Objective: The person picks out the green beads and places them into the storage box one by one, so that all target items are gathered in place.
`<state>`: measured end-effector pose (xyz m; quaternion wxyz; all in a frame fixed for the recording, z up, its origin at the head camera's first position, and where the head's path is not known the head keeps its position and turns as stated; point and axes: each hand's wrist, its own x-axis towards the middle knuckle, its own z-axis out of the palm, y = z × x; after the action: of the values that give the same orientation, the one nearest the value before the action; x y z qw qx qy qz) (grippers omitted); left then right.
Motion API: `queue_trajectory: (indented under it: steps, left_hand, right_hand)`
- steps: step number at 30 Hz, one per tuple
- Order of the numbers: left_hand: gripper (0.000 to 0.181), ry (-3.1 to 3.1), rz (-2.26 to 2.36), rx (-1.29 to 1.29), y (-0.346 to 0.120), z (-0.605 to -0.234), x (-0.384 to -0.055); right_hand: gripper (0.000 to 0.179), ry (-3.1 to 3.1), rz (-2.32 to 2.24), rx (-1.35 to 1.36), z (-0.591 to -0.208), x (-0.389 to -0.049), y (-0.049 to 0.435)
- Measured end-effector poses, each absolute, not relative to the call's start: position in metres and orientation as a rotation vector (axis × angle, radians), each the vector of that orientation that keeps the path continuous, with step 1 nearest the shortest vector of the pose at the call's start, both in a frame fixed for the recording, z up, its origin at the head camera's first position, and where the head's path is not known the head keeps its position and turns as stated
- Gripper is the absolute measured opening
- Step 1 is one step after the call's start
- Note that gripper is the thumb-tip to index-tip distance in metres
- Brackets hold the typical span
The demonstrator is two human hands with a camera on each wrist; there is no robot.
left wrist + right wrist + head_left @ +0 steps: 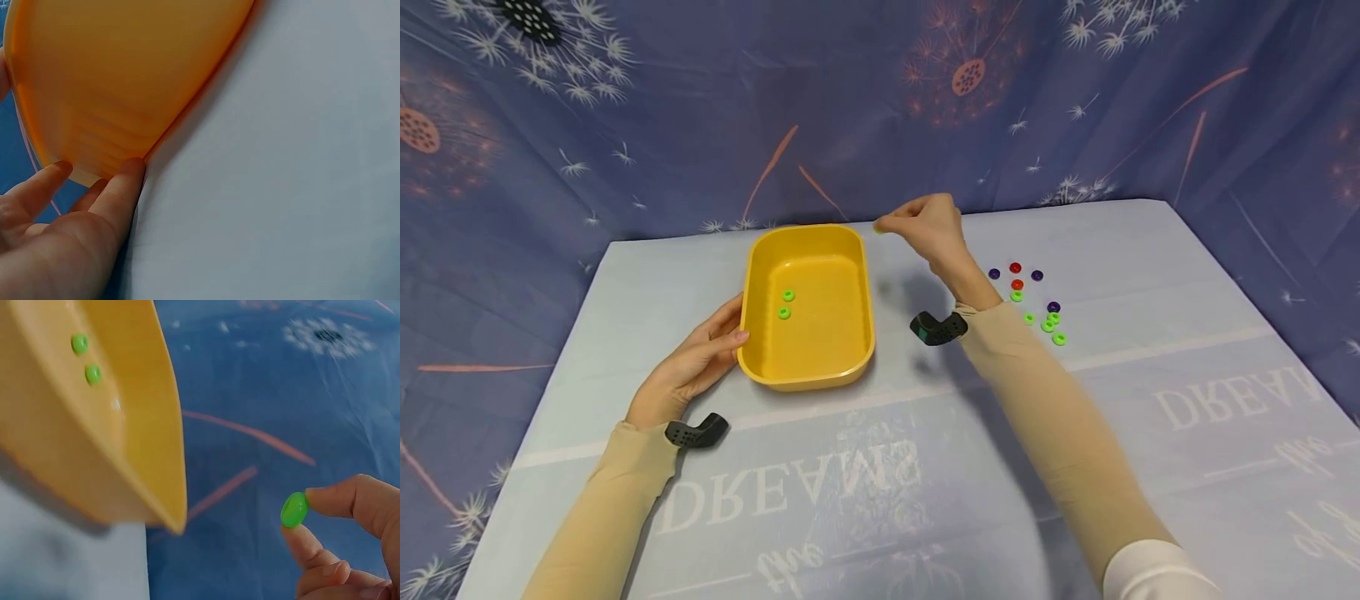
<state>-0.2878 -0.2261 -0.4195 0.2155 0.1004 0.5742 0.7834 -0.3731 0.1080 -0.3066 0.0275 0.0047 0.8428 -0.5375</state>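
My left hand [696, 358] holds a yellow plastic tray [805, 383] by its left side, thumb by the rim and fingers against the outer wall. In the left wrist view, fingertips of the left hand [69, 244] touch the tray's wall [125, 75]. Two green ring-shaped beads [788, 295] lie inside the tray. Past the tray's far right corner, my right hand [928, 229] is raised, pinching one green bead [294, 510] between thumb and forefinger. That bead is apart from the tray.
To the right on the table, partly beside my right forearm, lie several loose beads: green [1059, 339], red [1016, 267] and dark purple [1037, 275]. A pale printed cloth [790, 500] covers the table. Behind its far edge hangs a blue patterned curtain [865, 108].
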Motion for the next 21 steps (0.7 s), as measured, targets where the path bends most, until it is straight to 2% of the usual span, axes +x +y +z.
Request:
queue_trajectory:
  steps: [10, 21]
  left_hand:
    - [0.074, 1.594, 2.164, 0.269, -0.227, -0.419, -0.289]
    - [0.076, 1.604, 2.169, 0.224, -0.226, -0.419, -0.289]
  right_hand:
    - [0.019, 2.691, -1.515, -0.144, -0.307, -0.378, 0.048]
    - [0.034, 2.813, -1.221, -0.113, -0.315, -0.386, 0.008]
